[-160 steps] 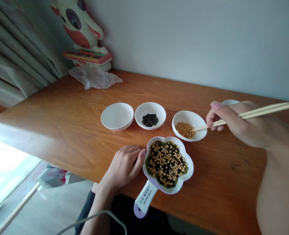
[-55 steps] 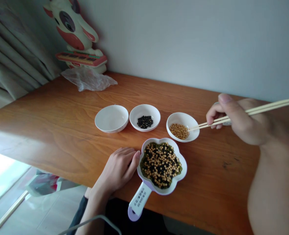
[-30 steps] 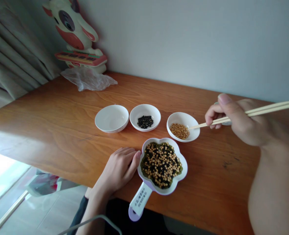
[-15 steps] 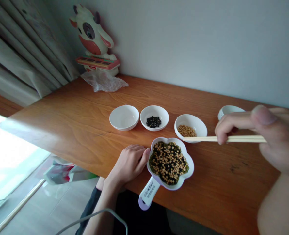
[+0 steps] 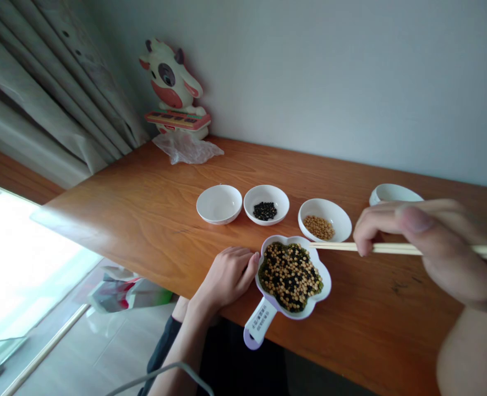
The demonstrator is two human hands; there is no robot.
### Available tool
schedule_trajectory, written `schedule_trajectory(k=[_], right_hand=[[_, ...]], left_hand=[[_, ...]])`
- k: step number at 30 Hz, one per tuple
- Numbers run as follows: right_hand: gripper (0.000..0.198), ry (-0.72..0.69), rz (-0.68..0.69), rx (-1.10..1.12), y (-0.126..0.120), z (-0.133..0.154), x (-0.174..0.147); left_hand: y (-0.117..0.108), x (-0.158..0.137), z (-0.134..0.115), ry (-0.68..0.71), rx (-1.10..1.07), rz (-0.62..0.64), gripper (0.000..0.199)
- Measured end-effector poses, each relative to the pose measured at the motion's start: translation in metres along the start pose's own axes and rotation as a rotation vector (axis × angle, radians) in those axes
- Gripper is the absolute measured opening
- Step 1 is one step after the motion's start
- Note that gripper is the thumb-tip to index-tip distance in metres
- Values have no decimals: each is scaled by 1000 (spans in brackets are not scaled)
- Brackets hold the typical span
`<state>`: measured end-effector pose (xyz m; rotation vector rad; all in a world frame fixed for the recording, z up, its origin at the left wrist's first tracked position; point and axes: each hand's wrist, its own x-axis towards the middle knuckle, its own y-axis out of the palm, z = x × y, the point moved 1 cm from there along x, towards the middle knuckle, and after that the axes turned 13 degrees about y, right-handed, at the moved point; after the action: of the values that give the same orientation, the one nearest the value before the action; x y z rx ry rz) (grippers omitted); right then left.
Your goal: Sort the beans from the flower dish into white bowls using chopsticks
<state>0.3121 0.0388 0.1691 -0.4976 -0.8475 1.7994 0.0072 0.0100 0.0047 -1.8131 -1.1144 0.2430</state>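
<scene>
- Chopsticks (image 5: 395, 247) have moved off the bowl of tan beans since the frames a second ago; their tips now stand at the far right rim of the scoop (image 5: 326, 283). Whether they touch it or hover, and whether they hold a bean, I cannot tell.
- Right hand (image 5: 445, 247) keeps its fingers narrow, closed on the sticks. From them the scoop lies leftward and toward the tabletop's (image 5: 156, 214) near edge; the sticks run leftward, almost level.
- Left hand (image 5: 233, 275) is the nearer one: it rests by the near edge, thumb against the scoop's left rim, fingers loosely curled. Their undersides are hidden, so any pinch is unclear.
- Inside the scoop are mixed beans (image 5: 290, 278): tan, black and green. Its labelled handle points past the near edge.
- Just beyond the scoop, the tan-bean bowl (image 5: 341, 219) holds tan beans (image 5: 318, 227); left of it, the black-bean bowl (image 5: 268, 193) holds black beans (image 5: 264, 211).
- Farther left, the leftmost bowl (image 5: 219, 203) shows its white inside.
- Toward the far edge, the right-end bowl (image 5: 395, 192) is partly behind the right hand, contents unseen.
- At the far left corner: toy cow (image 5: 171, 88), plastic bag (image 5: 189, 148).
</scene>
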Motion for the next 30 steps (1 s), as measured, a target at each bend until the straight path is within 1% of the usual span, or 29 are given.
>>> schedule_trajectory(k=[1, 3, 5, 9, 13, 20, 30], right_hand=[[52, -1, 53, -13, 3, 2, 2], [47, -15, 112, -34, 10, 5, 8], [46, 39, 179, -120, 17, 5, 14], [52, 44, 114, -239, 25, 0, 24], [54, 80, 168, -185, 31, -1, 28], [55, 78, 264, -141, 40, -1, 33], [53, 80, 273, -186, 50, -7, 40]], left_hand=[[0, 0, 0, -1, -1, 0, 44], [0, 0, 0, -3, -5, 4, 44], [0, -1, 0, -8, -13, 11, 44], [1, -3, 2, -20, -39, 28, 41], [1, -4, 2, -21, -42, 20, 41], [0, -3, 1, -20, -47, 24, 41], [0, -5, 3, -42, -85, 69, 37]])
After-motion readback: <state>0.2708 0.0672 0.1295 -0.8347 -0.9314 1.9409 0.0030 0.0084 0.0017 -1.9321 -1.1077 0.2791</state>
